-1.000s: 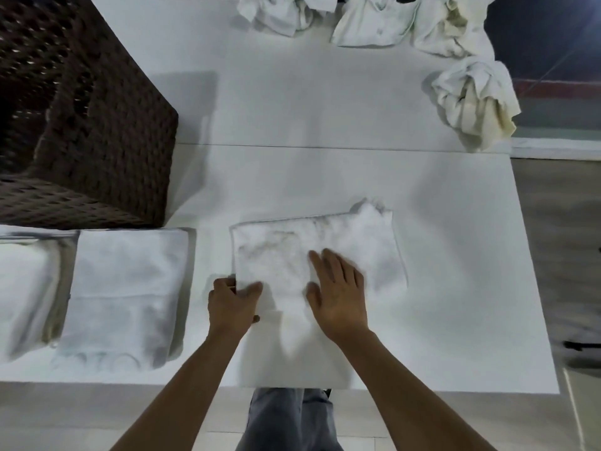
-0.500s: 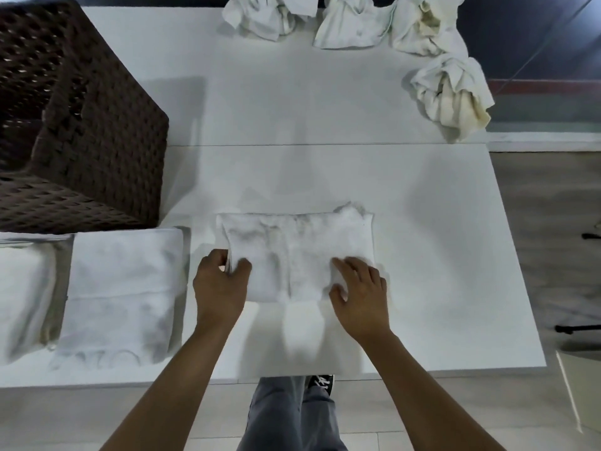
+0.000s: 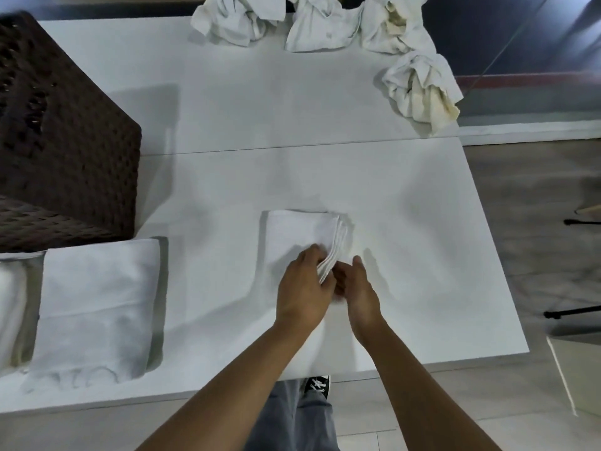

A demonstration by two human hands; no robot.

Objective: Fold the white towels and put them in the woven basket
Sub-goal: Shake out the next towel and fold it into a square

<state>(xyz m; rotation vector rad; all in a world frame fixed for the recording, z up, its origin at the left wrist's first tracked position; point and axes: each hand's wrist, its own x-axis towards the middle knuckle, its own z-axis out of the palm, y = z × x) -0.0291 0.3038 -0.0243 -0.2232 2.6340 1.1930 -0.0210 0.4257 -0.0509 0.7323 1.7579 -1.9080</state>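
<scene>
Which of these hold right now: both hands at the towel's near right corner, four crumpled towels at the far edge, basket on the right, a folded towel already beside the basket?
1. Both the left hand and right hand are at the towel's near right corner. True.
2. Four crumpled towels lie at the table's far edge. True.
3. The basket stands on the right. False: it is at the left.
4. No folded towel lies beside the basket. False: a folded towel lies just in front of it.

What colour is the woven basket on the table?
Dark brown, in an open weave; the woven basket shows in the head view.
</scene>
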